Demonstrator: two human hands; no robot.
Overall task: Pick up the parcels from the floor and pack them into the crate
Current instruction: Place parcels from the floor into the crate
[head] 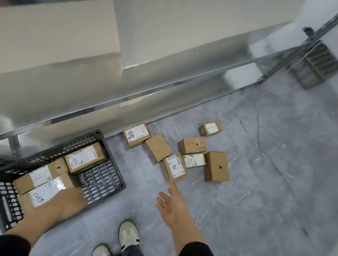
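A dark slatted crate (111, 174) stands on the grey floor at the lower left with three cardboard parcels in it. My left hand (71, 199) is inside the crate and grips the nearest parcel (44, 194), the one with a white handwritten label. Several more brown parcels lie loose on the floor to the right of the crate. My right hand (171, 204) is open with its fingers stretched toward the closest of them, a parcel with a white label (174, 166), and hovers just short of it.
Metal shelving (169, 84) runs diagonally along the back, its lowest rail right behind the crate and the parcels. My two feet in pale shoes (127, 234) stand between the crate and the loose parcels. A second dark crate (316, 64) sits far right by the wall.
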